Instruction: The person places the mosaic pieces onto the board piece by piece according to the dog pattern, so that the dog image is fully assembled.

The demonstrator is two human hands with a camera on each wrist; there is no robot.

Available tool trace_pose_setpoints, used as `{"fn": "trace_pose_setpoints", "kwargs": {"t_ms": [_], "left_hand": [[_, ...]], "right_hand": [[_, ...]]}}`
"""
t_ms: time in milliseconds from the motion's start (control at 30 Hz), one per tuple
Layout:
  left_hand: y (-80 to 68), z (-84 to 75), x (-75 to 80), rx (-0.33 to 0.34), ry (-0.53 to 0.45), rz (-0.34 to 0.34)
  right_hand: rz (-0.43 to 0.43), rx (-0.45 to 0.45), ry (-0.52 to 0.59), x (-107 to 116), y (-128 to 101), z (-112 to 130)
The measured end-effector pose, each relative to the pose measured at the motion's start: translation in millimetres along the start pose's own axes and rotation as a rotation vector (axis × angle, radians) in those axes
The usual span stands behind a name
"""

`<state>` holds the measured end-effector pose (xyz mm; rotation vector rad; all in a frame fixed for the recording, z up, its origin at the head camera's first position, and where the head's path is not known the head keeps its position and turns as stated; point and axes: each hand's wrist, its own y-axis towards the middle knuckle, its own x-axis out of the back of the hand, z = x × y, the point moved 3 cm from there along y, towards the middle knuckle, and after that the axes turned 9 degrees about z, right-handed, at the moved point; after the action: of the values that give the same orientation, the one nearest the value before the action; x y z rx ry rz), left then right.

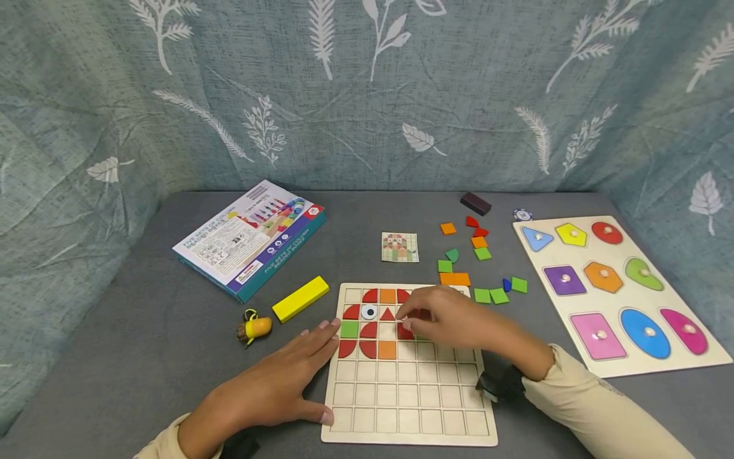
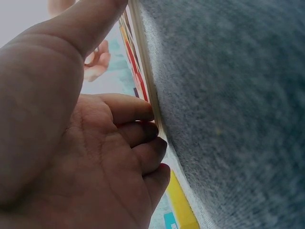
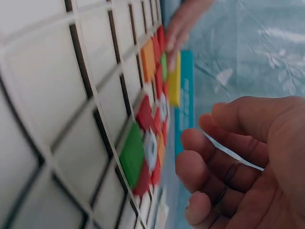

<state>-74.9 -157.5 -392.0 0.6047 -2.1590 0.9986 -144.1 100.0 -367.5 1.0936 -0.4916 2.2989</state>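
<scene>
A wooden grid board (image 1: pixel 407 395) lies on the grey table in the head view, with red, orange and green tiles (image 1: pixel 368 330) filling its top left squares. My left hand (image 1: pixel 298 366) lies flat on the table, its straight fingers against the board's left edge (image 2: pixel 148 86). My right hand (image 1: pixel 424 319) hovers over the board's upper rows, fingers loosely curled, fingertips at a red tile (image 1: pixel 404 331). In the right wrist view the right hand (image 3: pixel 224 157) holds nothing above a green tile (image 3: pixel 131 152).
Loose coloured tiles (image 1: pixel 476 255) lie beyond the board, beside a small pattern card (image 1: pixel 399 247). A peg shape puzzle (image 1: pixel 619 287) is at the right. At the left are a toy box (image 1: pixel 252 239), a yellow block (image 1: pixel 301 298) and a small toy (image 1: pixel 255 327). A leaf-print cloth hangs behind.
</scene>
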Motion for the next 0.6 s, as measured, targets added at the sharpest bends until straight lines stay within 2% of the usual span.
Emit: {"fn": "trace_pose_setpoints", "kwargs": {"t_ms": [233, 600], "left_hand": [[0.3, 0.1, 2.1, -0.01, 0.001, -0.011], [0.3, 0.0, 1.9, -0.002, -0.002, -0.001]], "right_hand": [[-0.091, 0.01, 0.06, 17.9, -13.5, -19.6], [-0.233, -0.126, 0.038, 36.9, -27.6, -55.9]]}}
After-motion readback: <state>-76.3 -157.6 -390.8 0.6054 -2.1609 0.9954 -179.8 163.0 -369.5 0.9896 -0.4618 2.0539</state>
